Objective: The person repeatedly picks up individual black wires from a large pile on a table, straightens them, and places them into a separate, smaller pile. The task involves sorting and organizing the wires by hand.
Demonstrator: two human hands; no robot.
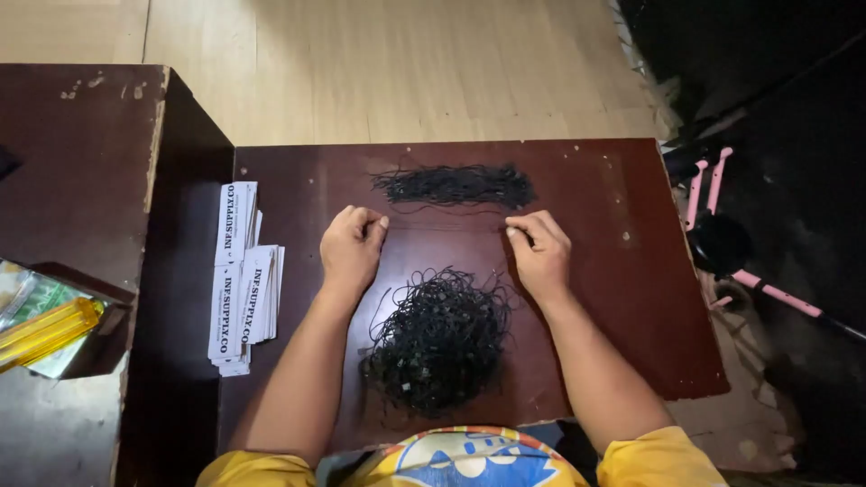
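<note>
I sit at a dark reddish-brown wooden table [631,298], looking down at my two bare hands, and I place everything by the big loose tangle of thin black cords [439,341] heaped right in front of me. Far to the left of the tangle a clear bag with a yellow bar-shaped object [41,332] sits on a lower side surface. Nearer, still left of the tangle, stacks of narrow white paper tags with black print [237,278] lie in overlapping piles. My left hand [352,245] rests just above and left of the tangle, curled into a loose fist, thumb against forefinger as if nipping something fine, though I cannot tell whether a cord is in it. Beyond the tangle, toward the table's far edge, a tidy flat bundle of straightened black cords [456,185] lies sideways. My right hand [538,248] sits above and right of the tangle, fingers folded, thumb and forefinger pinched; a thin dark line seems to run leftward from it. Both forearms angle inward, wrists low on the wood. I judge a cord is best kept taut and level between both pinches, clear of the heap. Right of the table, a pink-framed object [717,194] stands on the dark floor.
</note>
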